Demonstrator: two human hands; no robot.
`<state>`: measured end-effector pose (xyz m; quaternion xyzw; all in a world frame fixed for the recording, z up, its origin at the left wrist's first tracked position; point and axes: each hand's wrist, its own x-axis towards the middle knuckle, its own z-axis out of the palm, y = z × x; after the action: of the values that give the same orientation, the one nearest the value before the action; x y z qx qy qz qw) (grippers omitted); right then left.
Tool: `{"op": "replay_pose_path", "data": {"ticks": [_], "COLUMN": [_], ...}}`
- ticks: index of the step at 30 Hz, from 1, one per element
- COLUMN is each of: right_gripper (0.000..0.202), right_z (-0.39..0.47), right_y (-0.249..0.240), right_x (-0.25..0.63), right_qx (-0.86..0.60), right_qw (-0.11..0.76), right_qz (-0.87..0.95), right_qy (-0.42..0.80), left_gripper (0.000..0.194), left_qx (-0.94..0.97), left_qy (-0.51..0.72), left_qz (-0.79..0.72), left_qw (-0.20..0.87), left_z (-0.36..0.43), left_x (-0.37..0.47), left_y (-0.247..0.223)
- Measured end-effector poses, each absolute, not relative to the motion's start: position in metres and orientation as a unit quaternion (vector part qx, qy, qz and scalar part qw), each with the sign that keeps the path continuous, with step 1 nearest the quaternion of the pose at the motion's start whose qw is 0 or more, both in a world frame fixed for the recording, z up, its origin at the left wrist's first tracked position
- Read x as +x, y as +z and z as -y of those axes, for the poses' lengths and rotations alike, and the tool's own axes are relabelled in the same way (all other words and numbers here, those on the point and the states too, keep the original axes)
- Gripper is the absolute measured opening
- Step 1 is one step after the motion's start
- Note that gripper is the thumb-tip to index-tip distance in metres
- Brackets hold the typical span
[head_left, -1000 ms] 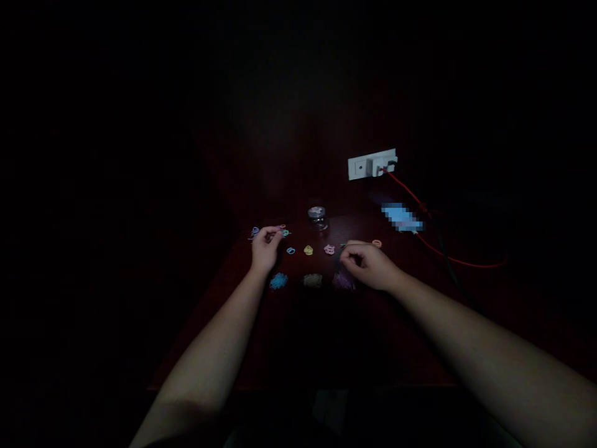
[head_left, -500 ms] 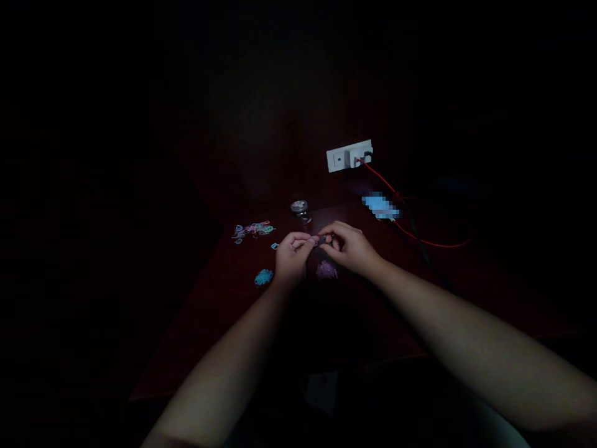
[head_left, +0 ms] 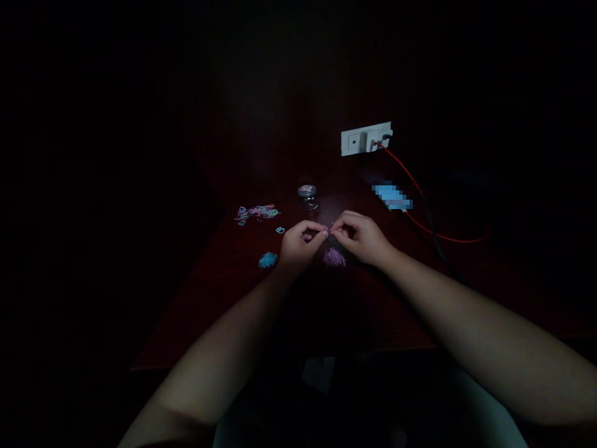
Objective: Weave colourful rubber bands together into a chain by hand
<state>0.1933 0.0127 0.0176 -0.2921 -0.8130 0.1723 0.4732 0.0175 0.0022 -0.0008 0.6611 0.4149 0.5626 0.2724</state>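
Observation:
My left hand (head_left: 299,246) and my right hand (head_left: 366,238) meet fingertip to fingertip above the dark red table. Both are closed in a pinch, and whatever lies between the fingertips is too small and dim to make out. Just below them is a heap of purple small rubber bands (head_left: 334,257). A heap of blue bands (head_left: 267,260) lies left of my left wrist. One or two pale blue bands (head_left: 280,230) rest apart, near the left knuckles. Farther back on the left spreads a mixed-colour pile of bands (head_left: 257,213).
Behind the hands stands a small clear round container (head_left: 306,194). A phone (head_left: 392,196) with a blurred screen lies at the back right. Its red cable (head_left: 450,239) runs to a wall socket (head_left: 365,139), and a dark cable (head_left: 431,227) hangs beside it.
My view has shifted, so the scene sits slightly higher and farther right. The right-hand fingers have drawn into a tighter pinch against the left fingertips.

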Motion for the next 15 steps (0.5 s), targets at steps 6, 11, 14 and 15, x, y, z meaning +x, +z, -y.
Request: {"op": "replay_pose_path", "data": {"ticks": [6,11,14,15], "right_gripper": [0.005,0.006,0.007,0.008], "right_z": [-0.0086,-0.01,-0.011,-0.0111], "right_y": [0.0188,0.0181,0.0172,0.0169], "right_x": [0.1926,0.1944,0.1953,0.1954], "right_qx": [-0.296,-0.293,-0.295,-0.295], "right_qw": [0.458,0.448,0.444,0.443], "right_qz": [0.816,0.82,0.822,0.822], "right_qy": [0.191,0.202,0.201,0.201], "left_gripper": [0.009,0.01,0.029,0.034], "left_qx": [0.697,0.707,0.717,0.721], "left_qy": [0.536,0.544,0.533,0.524], "left_qz": [-0.426,-0.4,-0.385,-0.384], "left_qw": [0.214,0.209,0.231,0.241], "left_z": [0.0012,0.0055,0.0052,0.0045], "left_x": [0.0172,0.0159,0.0152,0.0153], "left_y": [0.0,0.0058,0.0066,0.006]}}
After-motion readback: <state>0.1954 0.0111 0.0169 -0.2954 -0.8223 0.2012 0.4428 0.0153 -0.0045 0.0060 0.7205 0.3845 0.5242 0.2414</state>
